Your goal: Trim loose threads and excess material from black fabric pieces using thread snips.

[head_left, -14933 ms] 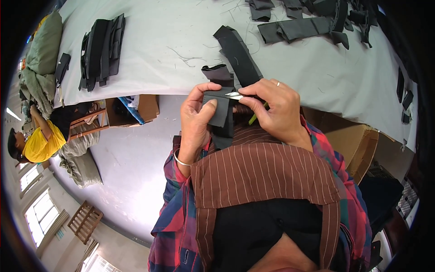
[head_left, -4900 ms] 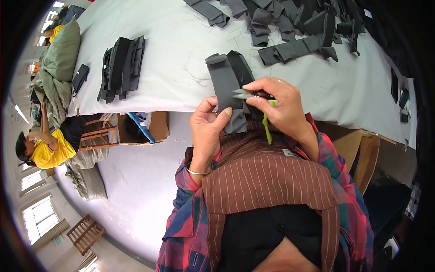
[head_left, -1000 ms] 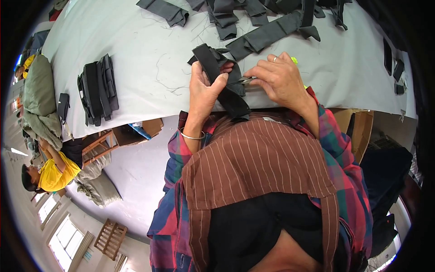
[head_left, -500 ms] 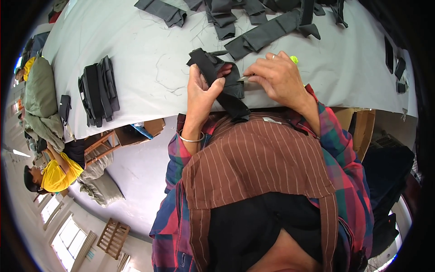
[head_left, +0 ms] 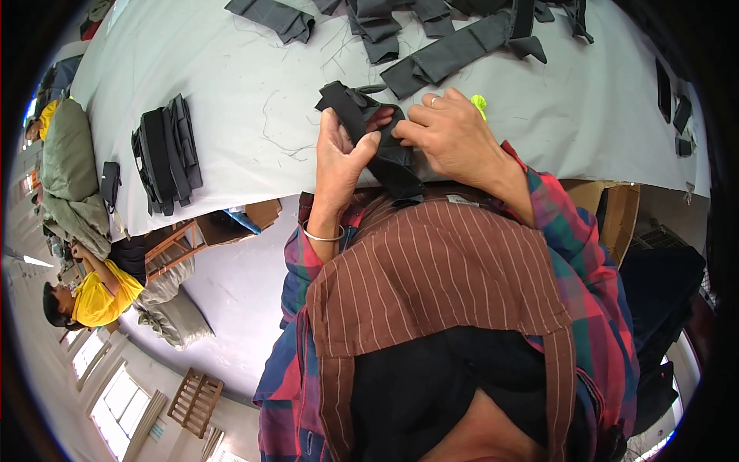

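Note:
My left hand grips a folded black fabric strip piece, thumb on the near side and fingertips showing through its fold. One end of the piece hangs down over the table edge, against the striped apron. My right hand is closed, its thumb and forefinger pinched against the right edge of the fabric. A small tool is held in that hand; its bright yellow-green end sticks out behind the knuckles, while its tip is hidden by the fingers and cloth.
Loose black strips lie along the far side of the white-covered table, among scattered threads. A stack of folded black pieces sits at the left, beside a small black item. Further left, a person in yellow works near sacks.
My right hand has moved left, up to the fabric, and the tool's pale metal tip that showed between its fingers is now hidden. My left hand has barely moved.

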Available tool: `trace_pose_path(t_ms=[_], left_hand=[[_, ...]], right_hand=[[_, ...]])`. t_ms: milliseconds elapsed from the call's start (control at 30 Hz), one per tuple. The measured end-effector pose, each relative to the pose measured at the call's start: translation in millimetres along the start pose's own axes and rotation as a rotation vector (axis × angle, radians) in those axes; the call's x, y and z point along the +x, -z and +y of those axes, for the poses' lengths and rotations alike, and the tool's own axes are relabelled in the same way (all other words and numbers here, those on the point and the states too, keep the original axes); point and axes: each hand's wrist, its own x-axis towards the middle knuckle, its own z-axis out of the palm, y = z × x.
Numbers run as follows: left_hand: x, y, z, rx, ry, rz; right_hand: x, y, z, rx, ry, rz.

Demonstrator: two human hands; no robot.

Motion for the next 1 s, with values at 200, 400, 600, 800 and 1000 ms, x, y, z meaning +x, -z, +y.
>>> trace_pose_path(t_ms=[200,400,600,800,1000], left_hand=[[-0.5,0.0,-2.1,0.022,-0.007,0.015],[-2.0,-0.8,0.2,0.057,-0.01,0.031],[-0.4,-0.9,-0.9,0.028,-0.025,0.024],[-1.2,-2.8,0.6,0.007,-0.026,0.013],[-2.5,-4.1,3.6,0.013,-0.026,0.022]], right_hand=[[3.2,-3.3,0.6,0.012,0.035,-0.002],[6.6,-4.5,-1.5,-0.007,0.047,0.003],[6.6,-2.8,-1.1,-0.017,0.046,-0.008],[4.7,-1.0,-0.8,-0.021,0.03,-0.019],[6.4,-2.7,-3.3,-0.01,0.044,-0.008]])
